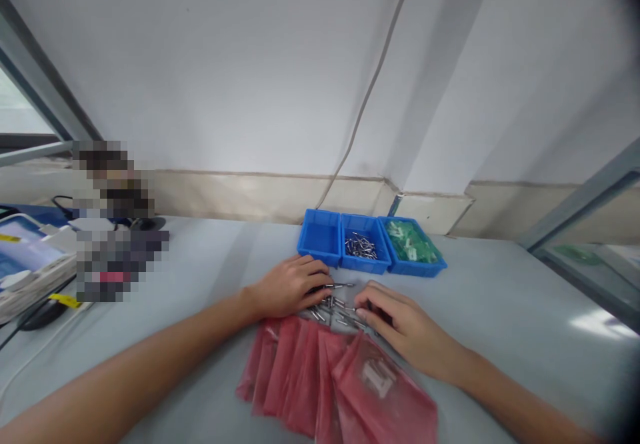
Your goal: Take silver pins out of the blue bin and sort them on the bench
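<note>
Small slender metal pins [332, 303] lie in a loose pile on the grey table, between my two hands. My left hand [291, 288] rests at the pile's left side with its fingers curled, and a metal pin sticks out to the right from under its fingertips. At the right side, my right hand [395, 317] is closed in a pinch, with the end of a metal pin showing at its fingertips. Just below the pile, several red plastic bags [305, 371] lie fanned out and overlapping. The nearest red bag holds a small whitish item [379, 376].
Behind my hands stand three blue bins: a left bin [320, 259], a middle bin [365, 265] with many metal pins, and a right bin [417, 270] with green bags. Cables and a power strip [37, 277] lie at left. Grey frame posts [585, 201] flank the table.
</note>
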